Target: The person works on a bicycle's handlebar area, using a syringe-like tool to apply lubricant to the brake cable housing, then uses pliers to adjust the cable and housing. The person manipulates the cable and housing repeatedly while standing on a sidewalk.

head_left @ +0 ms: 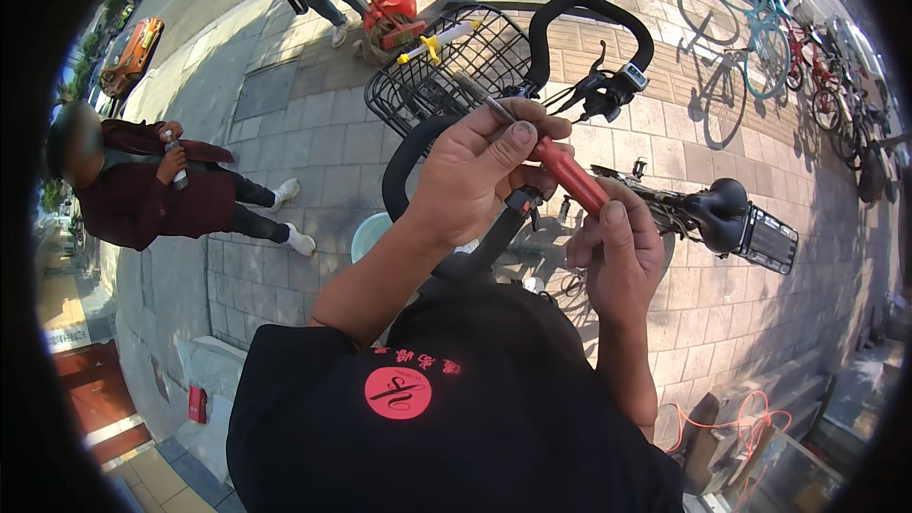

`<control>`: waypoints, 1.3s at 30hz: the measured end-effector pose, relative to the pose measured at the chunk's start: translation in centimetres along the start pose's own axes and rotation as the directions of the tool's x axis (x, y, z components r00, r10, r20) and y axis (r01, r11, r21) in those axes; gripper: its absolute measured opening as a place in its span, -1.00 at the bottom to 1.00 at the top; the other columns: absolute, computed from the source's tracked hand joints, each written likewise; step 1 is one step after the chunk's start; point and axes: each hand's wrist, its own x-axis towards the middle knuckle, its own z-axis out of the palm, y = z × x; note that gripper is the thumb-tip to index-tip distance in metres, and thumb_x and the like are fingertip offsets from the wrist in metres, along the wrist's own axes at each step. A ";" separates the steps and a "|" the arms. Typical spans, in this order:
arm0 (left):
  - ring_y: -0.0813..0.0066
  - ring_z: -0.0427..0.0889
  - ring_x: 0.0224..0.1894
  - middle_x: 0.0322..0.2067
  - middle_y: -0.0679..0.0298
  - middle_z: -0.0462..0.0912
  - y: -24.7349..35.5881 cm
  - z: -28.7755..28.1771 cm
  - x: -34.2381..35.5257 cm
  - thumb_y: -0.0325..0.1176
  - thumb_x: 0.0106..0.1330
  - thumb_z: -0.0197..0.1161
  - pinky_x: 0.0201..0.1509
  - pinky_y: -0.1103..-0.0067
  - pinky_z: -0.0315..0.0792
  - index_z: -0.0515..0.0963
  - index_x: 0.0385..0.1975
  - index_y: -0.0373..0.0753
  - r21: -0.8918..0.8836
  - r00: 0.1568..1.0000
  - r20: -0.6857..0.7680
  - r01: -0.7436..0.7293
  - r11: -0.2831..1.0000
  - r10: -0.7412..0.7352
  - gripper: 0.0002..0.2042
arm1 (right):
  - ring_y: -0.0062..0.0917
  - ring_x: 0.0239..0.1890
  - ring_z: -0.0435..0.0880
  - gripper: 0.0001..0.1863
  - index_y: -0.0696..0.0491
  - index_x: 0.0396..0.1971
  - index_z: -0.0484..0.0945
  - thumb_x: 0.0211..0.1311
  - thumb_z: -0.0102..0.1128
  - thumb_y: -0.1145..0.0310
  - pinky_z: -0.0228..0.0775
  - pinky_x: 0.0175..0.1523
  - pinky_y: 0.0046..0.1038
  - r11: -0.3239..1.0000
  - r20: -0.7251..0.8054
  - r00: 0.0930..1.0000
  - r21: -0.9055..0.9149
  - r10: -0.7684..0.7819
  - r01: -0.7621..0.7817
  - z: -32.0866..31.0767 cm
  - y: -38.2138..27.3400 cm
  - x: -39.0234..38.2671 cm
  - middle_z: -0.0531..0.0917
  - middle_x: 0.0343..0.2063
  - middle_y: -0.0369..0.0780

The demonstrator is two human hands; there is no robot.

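- Screwdriver point(560, 168), red handle, pinched in both fists near frame centre: left hand point(480, 176) up front, right hand point(617, 252) at butt.
- Tip could slip off handlebar point(589, 38) fitting if I lean crooked.

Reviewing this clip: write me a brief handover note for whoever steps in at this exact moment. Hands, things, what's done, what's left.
Left hand: closed around the metal shaft of a red-handled screwdriver, thumb on top.
Right hand: gripping the red handle's lower end.
Things: the screwdriver tip points toward the wire basket, above the bicycle's black handlebar. Saddle to the right. The bicycle stands on the paved sidewalk.
Done: tool in hand and positioned at the handlebar area.
Left: the exact spot the tip meets is hidden by the left hand; check it before turning.
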 end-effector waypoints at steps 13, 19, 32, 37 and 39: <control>0.15 0.75 0.19 0.16 0.09 0.70 -2.0 -0.9 -1.8 -0.30 0.67 0.11 0.14 0.31 0.76 0.53 0.16 -0.19 -0.146 0.971 -0.185 -0.182 0.972 0.154 -0.78 | -0.58 -0.42 0.71 -0.74 0.24 0.04 0.54 0.60 0.24 0.35 0.56 -0.26 -0.56 0.959 0.051 0.969 -0.143 -0.240 0.245 0.8 -0.4 0.7 0.71 -0.40 -0.20; 0.12 0.73 0.20 0.18 0.04 0.68 -2.2 -1.1 -2.5 -0.27 0.68 0.10 0.24 0.23 0.69 0.52 0.17 -0.20 -0.074 0.955 -0.139 -0.272 0.959 0.260 -0.77 | -0.58 -0.45 0.67 -0.76 0.22 0.04 0.53 0.61 0.21 0.35 0.53 -0.27 -0.55 0.983 0.044 0.987 -0.088 -0.155 0.158 0.7 -0.2 0.5 0.69 -0.43 -0.20; 0.17 0.63 0.31 0.15 0.04 0.65 -2.4 0.2 -3.3 -0.43 0.62 0.17 0.44 0.27 0.48 0.52 0.10 -0.30 0.243 0.882 0.212 -0.465 0.851 0.421 -0.82 | -0.76 -0.78 0.22 -0.44 -0.01 -0.58 0.46 0.65 0.08 -0.05 -0.02 -0.66 -0.60 0.981 -0.203 0.978 -0.176 0.048 -0.084 0.3 -0.8 3.5 0.35 -0.78 -0.41; 0.14 0.59 0.36 0.20 0.02 0.64 -1.9 0.6 -4.1 -0.45 0.56 0.27 0.47 0.24 0.43 0.49 0.16 -0.28 0.480 0.833 0.350 -0.552 0.682 0.428 -0.74 | -0.76 -0.76 0.22 -0.41 0.00 -0.64 0.44 0.65 0.07 -0.03 -0.02 -0.64 -0.58 0.972 -0.167 0.984 -0.217 0.056 -0.092 0.3 -1.4 4.0 0.35 -0.78 -0.41; 0.21 0.57 0.38 0.27 0.01 0.61 -1.8 0.7 -4.1 -0.51 0.54 0.28 0.41 0.30 0.48 0.44 0.24 -0.27 0.457 0.826 0.380 -0.559 0.692 0.416 -0.66 | -0.78 -0.73 0.20 -0.42 0.01 -0.66 0.44 0.65 0.08 0.05 -0.04 -0.61 -0.59 0.973 -0.157 0.987 -0.224 0.018 -0.053 0.5 -1.5 4.2 0.34 -0.76 -0.43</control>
